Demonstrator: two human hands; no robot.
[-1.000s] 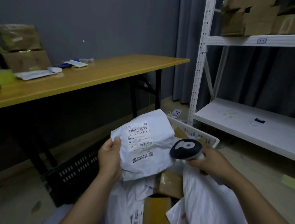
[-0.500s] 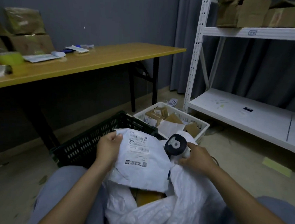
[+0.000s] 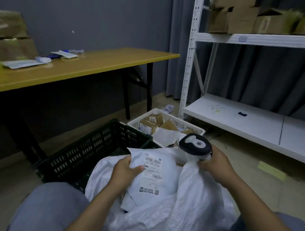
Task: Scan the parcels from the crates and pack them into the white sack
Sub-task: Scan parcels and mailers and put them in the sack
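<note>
A white mailer parcel [image 3: 155, 183] is lying in the white sack's [image 3: 187, 213] mouth.
The left hand [image 3: 126, 173] is gripping its edge; the right hand [image 3: 215, 168] is clutching a barcode scanner [image 3: 196, 145] at the sack's rim. Beyond, a black crate [image 3: 94, 153] and a white crate [image 3: 165, 114] are sitting together.

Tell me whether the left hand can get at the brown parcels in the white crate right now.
Probably not yet: the left hand grips the white parcel over the sack, and the brown parcels lie beyond it in the white crate.
</note>
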